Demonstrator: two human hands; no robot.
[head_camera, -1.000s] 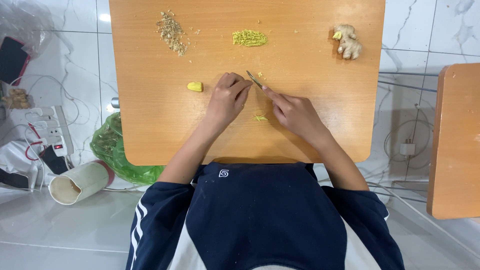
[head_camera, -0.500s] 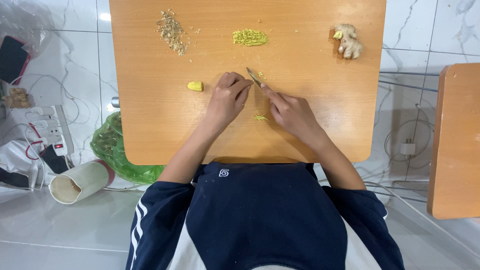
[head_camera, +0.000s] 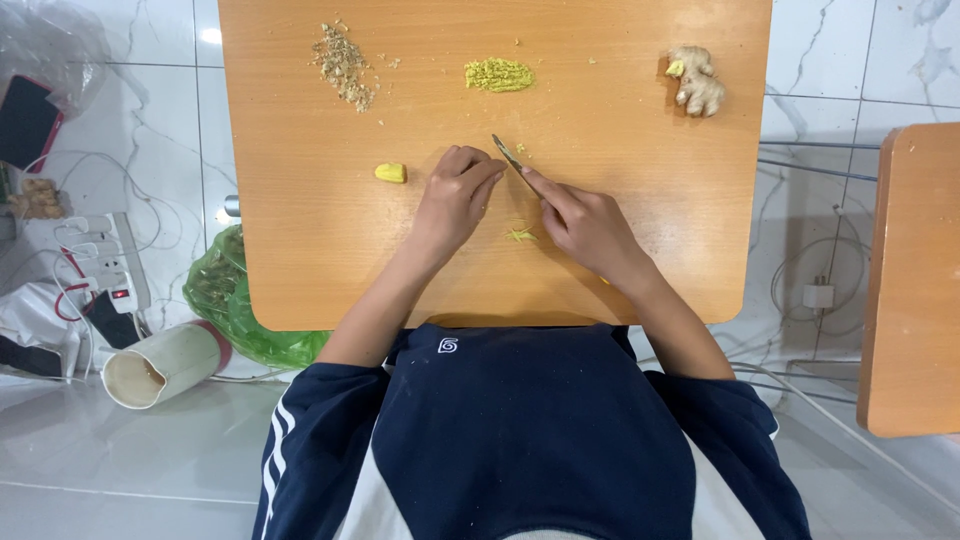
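From the head cam I see my right hand (head_camera: 585, 225) gripping a small thin-bladed knife (head_camera: 510, 157), tip beside the curled left-hand fingers (head_camera: 478, 172) pinning something I can't make out on the orange wooden table (head_camera: 300, 250). My worry: the blade slips and nicks those fingertips.

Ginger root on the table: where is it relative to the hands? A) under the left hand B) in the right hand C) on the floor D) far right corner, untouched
D: the ginger root lies alone near the table's far right corner, well apart from the left hand and from the right hand, which holds a knife.
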